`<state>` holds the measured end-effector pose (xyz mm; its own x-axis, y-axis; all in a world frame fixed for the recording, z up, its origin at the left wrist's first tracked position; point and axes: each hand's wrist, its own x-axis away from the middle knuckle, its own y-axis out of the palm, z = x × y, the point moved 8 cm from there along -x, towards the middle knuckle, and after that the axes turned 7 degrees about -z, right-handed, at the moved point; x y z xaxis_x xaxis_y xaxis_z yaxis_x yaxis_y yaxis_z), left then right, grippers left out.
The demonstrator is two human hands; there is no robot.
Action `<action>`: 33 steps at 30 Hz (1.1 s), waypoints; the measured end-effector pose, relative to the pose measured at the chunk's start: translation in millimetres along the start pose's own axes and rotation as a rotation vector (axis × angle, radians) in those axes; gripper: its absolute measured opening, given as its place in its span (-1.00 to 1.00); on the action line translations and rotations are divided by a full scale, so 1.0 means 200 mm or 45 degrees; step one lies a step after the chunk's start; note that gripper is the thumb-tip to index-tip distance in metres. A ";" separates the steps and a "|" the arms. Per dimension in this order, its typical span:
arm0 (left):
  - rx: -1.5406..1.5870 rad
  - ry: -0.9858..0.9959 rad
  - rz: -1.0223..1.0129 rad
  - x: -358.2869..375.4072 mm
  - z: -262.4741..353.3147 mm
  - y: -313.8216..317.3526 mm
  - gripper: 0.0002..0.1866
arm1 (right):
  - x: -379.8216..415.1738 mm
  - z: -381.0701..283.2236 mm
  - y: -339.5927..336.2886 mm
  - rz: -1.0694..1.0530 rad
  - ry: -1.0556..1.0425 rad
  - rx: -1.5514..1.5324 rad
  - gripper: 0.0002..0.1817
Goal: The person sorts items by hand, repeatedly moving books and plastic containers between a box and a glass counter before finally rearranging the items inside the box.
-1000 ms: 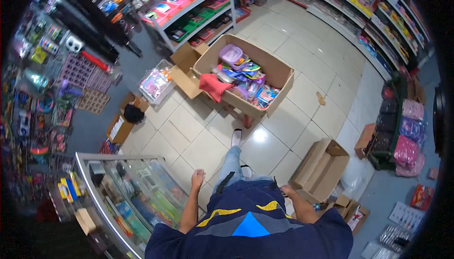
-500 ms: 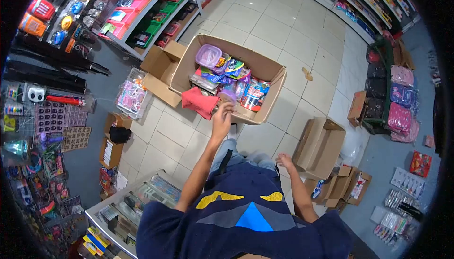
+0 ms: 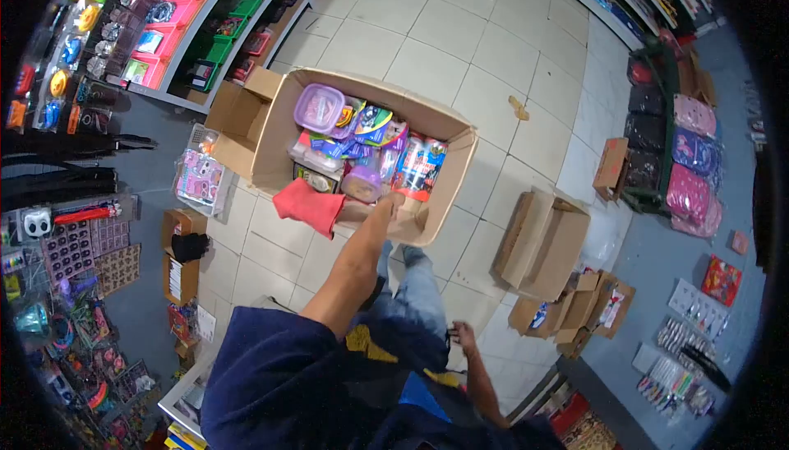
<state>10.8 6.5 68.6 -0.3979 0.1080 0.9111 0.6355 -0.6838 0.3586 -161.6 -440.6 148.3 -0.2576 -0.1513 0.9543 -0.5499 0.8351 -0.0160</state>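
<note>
A large cardboard box (image 3: 456, 175) holds mixed packaged goods. My left hand (image 3: 391, 203) reaches over its near side, beside a small clear tub with a purple lid (image 3: 362, 182); its fingertips are hidden down in the box. A blue and red printed pack (image 3: 421, 168) lies just beyond that hand. Left of the tub, a red cloth (image 3: 310, 206) drapes over the box's near rim. A purple-rimmed container (image 3: 320, 108) sits in the far left corner, near colourful packets (image 3: 374, 125). My right hand (image 3: 463, 336) hangs by my leg, empty, with fingers loosely apart.
An open cardboard box (image 3: 238, 117) adjoins the large box on the left. Another open box (image 3: 542, 244) stands on the tiles to the right, with smaller cartons (image 3: 579, 310) near it. Shelves with trays (image 3: 205, 31) rise at upper left; backpacks (image 3: 694, 154) hang on the right.
My left hand has lowered into the box, and the purple-lidded tub now rests among the goods. My body leans further forward. The right hand has moved down and back, closer to my leg.
</note>
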 end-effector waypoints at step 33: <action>1.364 0.192 -0.285 -0.86 -0.18 0.00 -0.81 | 0.04 -0.28 0.06 0.167 -0.060 -0.352 -0.69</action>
<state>54.7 -38.3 -96.1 -0.6055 0.0124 0.7958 0.7544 0.3276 0.5689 -125.5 -402.6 172.7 -0.3525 -0.0519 0.9344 -0.2743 0.9603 -0.0501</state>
